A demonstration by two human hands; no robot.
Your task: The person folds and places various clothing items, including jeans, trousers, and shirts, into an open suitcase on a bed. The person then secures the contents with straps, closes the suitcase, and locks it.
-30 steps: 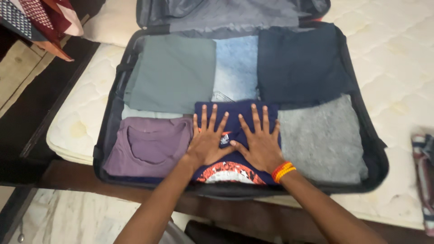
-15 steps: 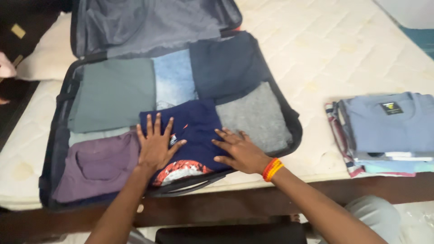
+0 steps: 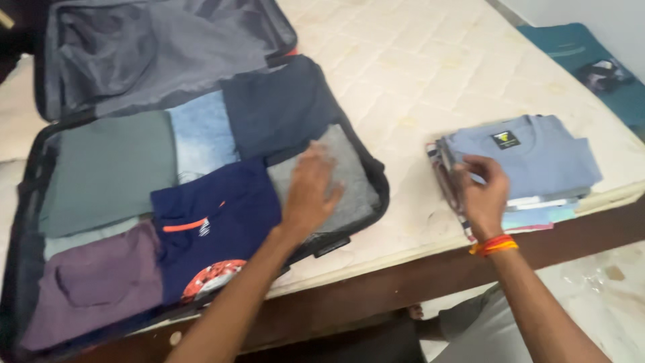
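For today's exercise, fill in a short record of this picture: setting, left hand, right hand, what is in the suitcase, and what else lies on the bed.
setting: open suitcase on a bare mattress
left hand: flat on the grey folded garment in the suitcase
right hand: at the near edge of the shirt stack on the mattress
suitcase contents: folded clothes, among them a navy shirt, a purple shirt and a green one
elsewhere: teal cloth at the far corner

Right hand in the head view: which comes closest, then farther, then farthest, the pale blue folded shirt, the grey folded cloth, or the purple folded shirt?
1. Pale blue folded shirt, atop the stack under the right hand.
2. Grey folded cloth, left, in the suitcase's near corner.
3. Purple folded shirt, far left.
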